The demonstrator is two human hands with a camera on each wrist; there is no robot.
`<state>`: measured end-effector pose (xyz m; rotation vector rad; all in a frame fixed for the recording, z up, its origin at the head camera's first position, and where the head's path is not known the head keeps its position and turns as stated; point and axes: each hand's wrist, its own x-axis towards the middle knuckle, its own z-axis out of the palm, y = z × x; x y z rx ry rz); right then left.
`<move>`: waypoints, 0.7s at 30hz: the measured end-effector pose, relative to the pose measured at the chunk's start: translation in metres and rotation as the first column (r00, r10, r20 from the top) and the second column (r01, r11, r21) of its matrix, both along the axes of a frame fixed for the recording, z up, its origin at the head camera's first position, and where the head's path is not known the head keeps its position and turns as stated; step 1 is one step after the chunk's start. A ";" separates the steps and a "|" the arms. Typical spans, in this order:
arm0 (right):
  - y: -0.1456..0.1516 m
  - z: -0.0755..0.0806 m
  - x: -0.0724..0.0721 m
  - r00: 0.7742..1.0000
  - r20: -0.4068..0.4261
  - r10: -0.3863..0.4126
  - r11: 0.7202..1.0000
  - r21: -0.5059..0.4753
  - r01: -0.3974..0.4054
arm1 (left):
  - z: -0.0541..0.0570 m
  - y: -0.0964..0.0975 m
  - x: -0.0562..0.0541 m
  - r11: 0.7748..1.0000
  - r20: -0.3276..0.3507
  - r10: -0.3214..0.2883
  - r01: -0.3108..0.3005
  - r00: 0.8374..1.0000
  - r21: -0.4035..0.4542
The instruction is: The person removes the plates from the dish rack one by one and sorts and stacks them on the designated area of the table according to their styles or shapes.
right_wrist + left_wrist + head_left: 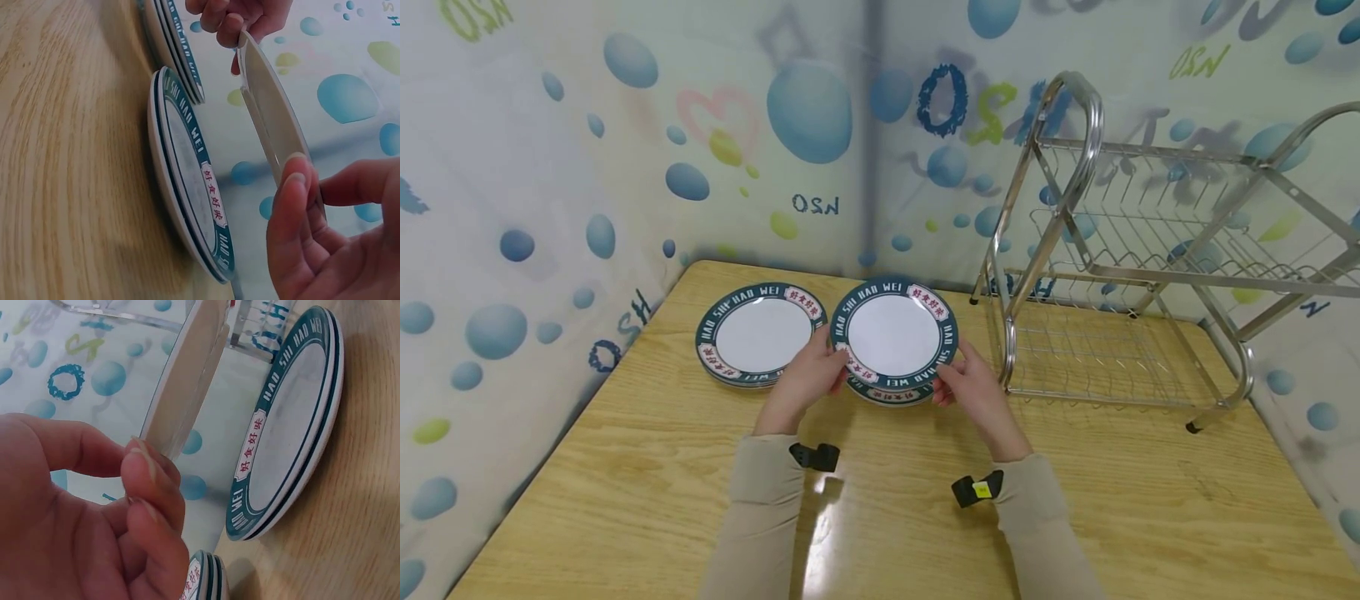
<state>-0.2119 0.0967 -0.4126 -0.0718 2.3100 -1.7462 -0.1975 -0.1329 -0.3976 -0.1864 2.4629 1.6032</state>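
A white plate (893, 335) with a green lettered rim is raised between both hands. My left hand (808, 375) pinches its left edge between thumb and fingers, and my right hand (973, 390) pinches the right edge. Both wrist views show the held plate's underside (187, 375) tilted above the table. Directly below it lies a short stack of matching plates (187, 169), apart from the held one and mostly covered by it in the head view. Left of that, another stack of the same plates (763, 333) sits beside my left hand.
A two-tier metal dish rack (1131, 404) stands on the right of the wooden table (895, 517), its wire shelves bare. Behind the table hangs a patterned wall covering (737, 225). Black cameras are strapped at both wrists.
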 end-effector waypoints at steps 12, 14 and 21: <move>0.002 -0.016 -0.003 1.000 0.006 0.015 0.998 0.069 -0.015 | -0.015 -0.001 -0.006 0.988 -0.093 -0.125 0.116 0.988 -0.102; 0.003 -0.017 -0.003 1.000 0.020 0.014 0.997 0.079 -0.016 | -0.017 -0.001 -0.006 0.987 -0.091 -0.124 0.112 0.988 -0.119; 0.003 -0.021 -0.005 0.999 0.052 0.015 0.993 0.113 -0.021 | -0.020 -0.001 -0.006 0.987 -0.045 -0.096 0.089 0.994 -0.134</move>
